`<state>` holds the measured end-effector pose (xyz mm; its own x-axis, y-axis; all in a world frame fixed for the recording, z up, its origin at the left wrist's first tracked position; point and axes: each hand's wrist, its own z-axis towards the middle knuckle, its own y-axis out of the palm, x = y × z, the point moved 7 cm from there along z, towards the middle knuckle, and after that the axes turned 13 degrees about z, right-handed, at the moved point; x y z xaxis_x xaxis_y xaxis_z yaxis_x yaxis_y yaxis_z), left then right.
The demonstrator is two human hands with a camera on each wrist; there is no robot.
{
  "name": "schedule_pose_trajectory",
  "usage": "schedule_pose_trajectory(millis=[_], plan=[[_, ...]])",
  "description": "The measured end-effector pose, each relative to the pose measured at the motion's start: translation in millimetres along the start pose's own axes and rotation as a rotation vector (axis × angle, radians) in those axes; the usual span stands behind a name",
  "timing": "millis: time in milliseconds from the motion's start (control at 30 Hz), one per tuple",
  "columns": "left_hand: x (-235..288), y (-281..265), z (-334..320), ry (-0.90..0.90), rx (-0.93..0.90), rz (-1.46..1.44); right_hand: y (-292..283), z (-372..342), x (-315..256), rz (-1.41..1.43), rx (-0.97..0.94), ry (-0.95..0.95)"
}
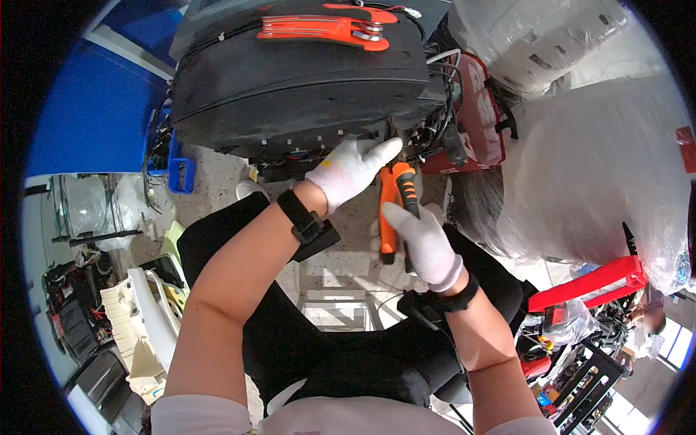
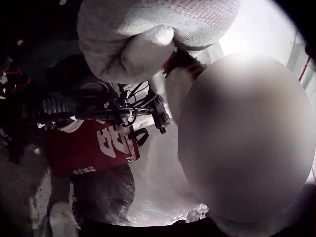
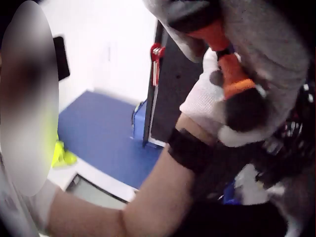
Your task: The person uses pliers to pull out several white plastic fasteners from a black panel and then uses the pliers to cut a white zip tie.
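A pair of orange-and-black pliers [image 1: 389, 210] stands nearly upright in the head view, its dark nose reaching the lower edge of a large black molded panel [image 1: 290, 80]. My gloved right hand [image 1: 426, 243] grips its handles, which also show as orange and black grips [image 3: 237, 84] in the right wrist view. Beside the nose, at the panel's edge, is my gloved left hand [image 1: 355, 165], thumb stretched toward the pliers. In the left wrist view the fingers [image 2: 111, 54] are curled with the thumb folded in; I cannot tell what lies between them.
A folding hex key set [image 1: 319, 29] in an orange-red case lies on the panel. Loose cables [image 1: 446, 109] hang at its right end, in front of a red bag [image 1: 475, 109]. Plastic-wrapped goods [image 1: 594, 167] stand on the right, blue bins [image 1: 181, 174] on the left floor.
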<state>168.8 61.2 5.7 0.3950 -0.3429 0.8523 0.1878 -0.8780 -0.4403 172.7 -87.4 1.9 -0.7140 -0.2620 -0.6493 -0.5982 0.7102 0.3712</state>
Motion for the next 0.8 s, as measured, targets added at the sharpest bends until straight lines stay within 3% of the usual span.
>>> schedule_pose_trajectory(millis=[33, 67, 133, 200, 233, 400, 500, 600, 667, 733, 767, 800], plan=[[0, -2, -3, -0.112, -0.044, -0.006, -3, -3, -9, -0.420, 0.158, -0.032], [-3, -1, -6, -0.222, -0.091, -0.013, -3, 0, -5, -0.417, 0.157, -0.032], [-14, 11, -3, -0.208, -0.087, -0.063, -6, -7, -30, -1.226, 0.517, -0.447], [19, 13, -3, 0.371, 0.056, 0.379, -5, -12, -39, -1.196, 0.550, -0.286], [-4, 23, 2, 0.043, -0.052, 0.037, -5, -12, -40, -1.192, 0.548, -0.302], [2, 25, -2, -0.101, 0.052, -0.151, -11, -10, -39, -1.154, 0.495, -0.449], [-9, 29, 2, -0.084, 0.109, -0.149, -11, -10, -45, -0.867, 0.263, -0.499], [-8, 26, 0, -0.043, 0.130, -0.234, -34, 1, -41, -0.199, -0.011, -0.155], [-11, 34, -5, -0.291, -0.099, -0.426, -33, 0, -31, 0.176, -0.130, -0.071], [-12, 31, -7, -0.282, -0.112, -0.433, -12, -5, -13, 0.437, -0.286, 0.163], [-15, 30, -5, -0.222, -0.117, -0.447, 3, -6, -9, 0.492, -0.460, 0.230], [-17, 30, -3, -0.163, -0.120, -0.460, 11, -10, -4, 0.576, -0.460, 0.285]])
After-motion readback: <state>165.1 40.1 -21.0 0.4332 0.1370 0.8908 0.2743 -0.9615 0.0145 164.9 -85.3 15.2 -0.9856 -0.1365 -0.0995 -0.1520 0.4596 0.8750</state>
